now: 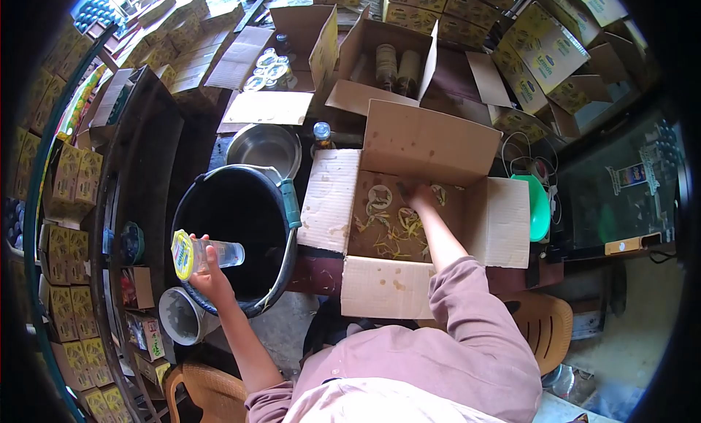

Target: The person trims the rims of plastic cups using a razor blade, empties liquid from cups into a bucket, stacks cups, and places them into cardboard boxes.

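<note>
My left hand (pixel 209 283) is closed round a clear plastic cup (pixel 228 254) with a yellow printed lid, tilted on its side above the near left rim of a black bucket (pixel 272 291). The lid faces left and the cup's base points over the bucket. My right hand (pixel 421 197) reaches down into an open cardboard box (pixel 431 138). Its fingers look bunched near the box floor; what they hold, if anything, is too dark to make out. Yellow strips (pixel 387 237) and a round printed lid (pixel 380 197) lie on the box floor around it.
Behind the bucket sit a steel bowl (pixel 266 149) and a small bottle (pixel 322 133). Two open boxes (pixel 321 54) (pixel 431 62) stand further back, holding lidded cups and cylinders. A green bowl (pixel 539 211) is right of the box, a grey bucket (pixel 179 317) lower left.
</note>
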A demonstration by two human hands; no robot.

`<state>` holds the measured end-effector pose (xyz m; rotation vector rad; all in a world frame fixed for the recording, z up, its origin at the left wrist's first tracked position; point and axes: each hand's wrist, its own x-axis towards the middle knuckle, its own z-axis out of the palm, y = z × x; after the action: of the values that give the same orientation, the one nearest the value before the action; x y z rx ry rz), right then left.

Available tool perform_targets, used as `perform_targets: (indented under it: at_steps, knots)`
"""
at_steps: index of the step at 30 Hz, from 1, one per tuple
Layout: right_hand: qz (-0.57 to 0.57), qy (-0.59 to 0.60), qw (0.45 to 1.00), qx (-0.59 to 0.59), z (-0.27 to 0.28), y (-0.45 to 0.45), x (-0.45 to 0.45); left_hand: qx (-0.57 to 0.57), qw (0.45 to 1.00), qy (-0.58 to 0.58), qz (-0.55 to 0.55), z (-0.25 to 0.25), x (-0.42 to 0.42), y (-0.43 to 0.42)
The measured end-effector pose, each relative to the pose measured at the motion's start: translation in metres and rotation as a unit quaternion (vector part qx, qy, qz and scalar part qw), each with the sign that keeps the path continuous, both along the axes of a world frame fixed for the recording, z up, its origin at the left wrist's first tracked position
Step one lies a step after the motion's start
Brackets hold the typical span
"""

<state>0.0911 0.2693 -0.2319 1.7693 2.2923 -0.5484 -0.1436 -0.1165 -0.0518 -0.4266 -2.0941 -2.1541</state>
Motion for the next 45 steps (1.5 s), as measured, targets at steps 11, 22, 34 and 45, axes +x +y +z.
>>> perform_targets:
  at_steps: [11,22,34,45]
  knots:
    - [-0.065,0.156,0.985,0.027,-0.102,0.04,0.027,0.0,0.999,0.001,-0.041,-0.001,-0.002,-0.003]
    - [-0.217,0.625,0.747,-0.068,-0.006,-0.016,0.053,0.018,0.999,0.001,-0.037,0.001,0.0,-0.002]
    - [-0.133,0.629,0.68,-0.353,0.092,-0.052,0.044,0.003,0.999,0.011,-0.052,0.003,0.002,-0.002]
    - [0.044,0.408,0.892,-0.189,0.165,-0.044,0.035,0.022,0.999,0.017,-0.045,0.004,0.007,-0.003]
